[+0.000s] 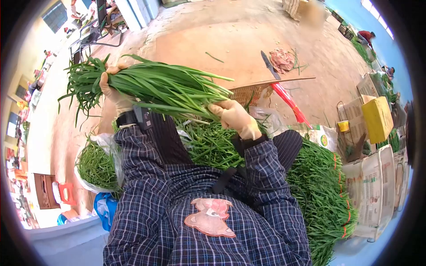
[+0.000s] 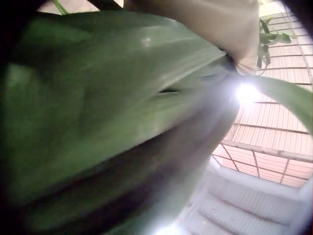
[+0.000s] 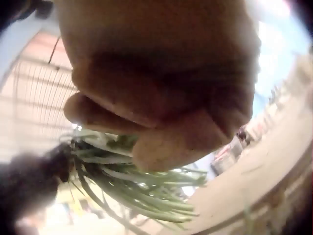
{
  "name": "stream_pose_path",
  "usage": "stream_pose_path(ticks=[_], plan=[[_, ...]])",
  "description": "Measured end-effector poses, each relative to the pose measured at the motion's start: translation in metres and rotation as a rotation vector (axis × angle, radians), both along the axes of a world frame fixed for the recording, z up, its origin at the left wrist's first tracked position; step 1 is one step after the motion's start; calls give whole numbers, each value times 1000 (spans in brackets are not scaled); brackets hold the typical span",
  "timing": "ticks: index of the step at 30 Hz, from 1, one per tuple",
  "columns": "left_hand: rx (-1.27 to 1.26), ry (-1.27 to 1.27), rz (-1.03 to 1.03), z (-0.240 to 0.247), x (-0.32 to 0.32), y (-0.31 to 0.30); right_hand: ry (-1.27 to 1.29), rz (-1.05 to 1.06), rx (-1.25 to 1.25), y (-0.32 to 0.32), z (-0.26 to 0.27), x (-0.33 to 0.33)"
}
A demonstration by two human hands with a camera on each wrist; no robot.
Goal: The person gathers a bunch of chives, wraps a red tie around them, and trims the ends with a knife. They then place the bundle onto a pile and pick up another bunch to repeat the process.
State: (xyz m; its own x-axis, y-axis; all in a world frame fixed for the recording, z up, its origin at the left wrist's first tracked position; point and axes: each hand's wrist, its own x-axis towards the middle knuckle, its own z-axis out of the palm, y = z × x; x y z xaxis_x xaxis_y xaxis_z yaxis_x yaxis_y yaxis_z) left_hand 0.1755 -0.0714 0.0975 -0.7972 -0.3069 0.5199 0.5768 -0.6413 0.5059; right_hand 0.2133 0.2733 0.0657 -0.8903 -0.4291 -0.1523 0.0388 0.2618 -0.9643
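My gloved left hand [image 1: 116, 96] grips a thick bunch of garlic chives [image 1: 162, 84] near its leafy end, held up above my lap. The dark green leaf tips droop out to the left of that hand, and the pale stem ends point right. At the lower edge of the stem ends, the curled fingers and thumb of my gloved right hand [image 1: 234, 117] pinch some stems. Broad green leaves [image 2: 98, 98] fill most of the left wrist view. In the right wrist view, the stems [image 3: 146, 193] fan out beyond the bent fingers and thumb.
Ahead lies a brown board [image 1: 213, 48] with a knife [image 1: 270, 65] and a crumpled pinkish cloth [image 1: 282, 60]. Red strips [image 1: 290, 104] hang at its edge. Loose chives [image 1: 208, 142] lie at my lap, a bag of greens [image 1: 98, 164] left, stacked chives [image 1: 317, 190] and crates [image 1: 370, 190] right.
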Motion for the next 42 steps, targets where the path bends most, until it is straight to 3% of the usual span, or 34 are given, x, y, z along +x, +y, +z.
stream_pose_path(ticks=[3,7,12,15,16,18,20,22,23,24,26,27,29,30,32,34,38,40,41,42], plan=[[129,19,-26,4,-2,5,-434,103,-444,0,-29,-2],[211,88,-151,14,-1,15,-581,174,-562,-4,-43,15],[192,106,-249,11,-2,17,-518,309,-526,6,-49,22],[130,177,-277,17,2,30,-173,269,-101,12,-26,29],[102,169,-278,20,4,34,-172,267,-101,10,-26,29],[73,165,-280,20,3,35,19,197,-381,3,-30,28],[128,60,-318,18,0,35,-37,191,-360,-3,-56,20],[89,171,-279,21,0,42,-180,32,-676,-17,-72,21],[53,169,-275,22,-1,42,-5,88,-610,-16,-77,26],[17,166,-271,23,-2,43,-5,88,-612,-17,-81,28],[29,171,-286,22,-3,43,-643,-150,-1062,-19,-73,32],[44,177,-300,22,-4,43,-644,-151,-1063,-18,-77,34],[52,161,-297,22,-2,43,-203,-113,-831,-17,-86,37],[61,146,-293,22,-2,43,-204,-117,-830,-15,-88,38],[73,132,-309,19,-9,37,-444,-117,-1248,-12,-84,38],[86,119,-319,20,-10,37,-471,-85,-1267,-7,-84,37],[143,148,-324,27,-9,35,-504,-253,-1112,10,-85,37],[141,165,-318,24,-12,20,-437,-39,-1306,32,-111,38],[133,178,-296,20,-16,9,-363,-137,-1117,40,-110,43],[125,193,-273,15,-21,-6,-362,-139,-1118,52,-119,41]])
